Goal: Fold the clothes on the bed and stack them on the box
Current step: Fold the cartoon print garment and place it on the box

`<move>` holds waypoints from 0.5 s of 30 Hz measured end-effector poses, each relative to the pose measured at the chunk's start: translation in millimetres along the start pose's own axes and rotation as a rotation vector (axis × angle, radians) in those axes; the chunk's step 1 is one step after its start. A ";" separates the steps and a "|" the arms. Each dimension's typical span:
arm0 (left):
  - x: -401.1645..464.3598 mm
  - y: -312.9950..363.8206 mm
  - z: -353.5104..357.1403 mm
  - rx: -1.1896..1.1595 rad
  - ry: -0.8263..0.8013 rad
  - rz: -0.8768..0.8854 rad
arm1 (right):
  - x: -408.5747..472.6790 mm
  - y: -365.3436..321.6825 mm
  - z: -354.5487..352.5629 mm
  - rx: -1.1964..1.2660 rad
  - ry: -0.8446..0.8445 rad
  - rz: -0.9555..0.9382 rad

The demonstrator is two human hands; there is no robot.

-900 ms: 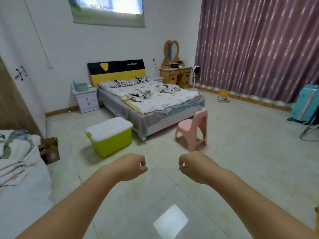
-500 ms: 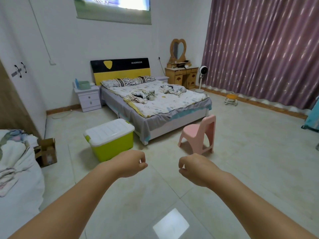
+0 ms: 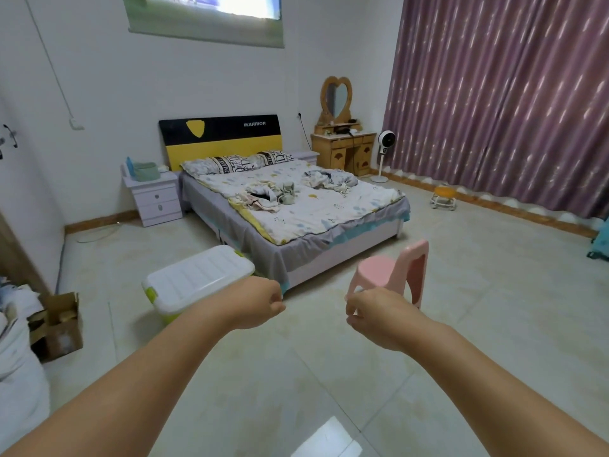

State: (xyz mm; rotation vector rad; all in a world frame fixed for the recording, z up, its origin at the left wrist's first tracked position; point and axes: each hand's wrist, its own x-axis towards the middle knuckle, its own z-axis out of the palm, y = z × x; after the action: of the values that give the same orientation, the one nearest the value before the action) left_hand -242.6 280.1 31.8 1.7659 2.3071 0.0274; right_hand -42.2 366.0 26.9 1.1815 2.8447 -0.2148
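Both hands, left (image 3: pixel 255 303) and right (image 3: pixel 375 313), are held out over the floor, clenched, nothing grasped. Crumpled clothes (image 3: pixel 272 194) are seen heaped mid-bed (image 3: pixel 329 222); the box (image 3: pixel 197 282), lid shut, is set just beside the bed's foot corner.

Head view, standing height, facing forward-down across floor toward distant bed (image 3: pixel 296 206).
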 end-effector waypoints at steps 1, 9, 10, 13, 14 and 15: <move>12.2 -4.0 -2.6 -0.001 0.002 0.004 | 13.2 2.4 -0.7 -0.002 -0.005 0.005; 118.0 -22.1 -22.2 0.001 0.011 0.004 | 126.5 35.2 -12.0 -0.008 0.020 -0.011; 132.8 -22.5 -25.7 0.001 0.015 0.001 | 141.4 41.7 -14.8 -0.010 0.027 -0.017; 179.2 -18.3 -38.8 -0.005 0.024 -0.001 | 184.0 64.7 -25.7 -0.003 0.045 -0.037; 194.0 -15.9 -42.9 -0.002 0.027 -0.001 | 197.2 72.6 -29.4 -0.005 0.048 -0.042; 207.5 -13.6 -45.9 0.002 0.031 -0.003 | 210.0 80.5 -32.5 -0.008 0.050 -0.045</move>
State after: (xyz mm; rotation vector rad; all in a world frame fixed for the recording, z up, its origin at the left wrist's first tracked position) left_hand -315.1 480.3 38.1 1.7748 2.3322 0.0522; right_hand -133.3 574.1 28.9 1.1382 2.9146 -0.1780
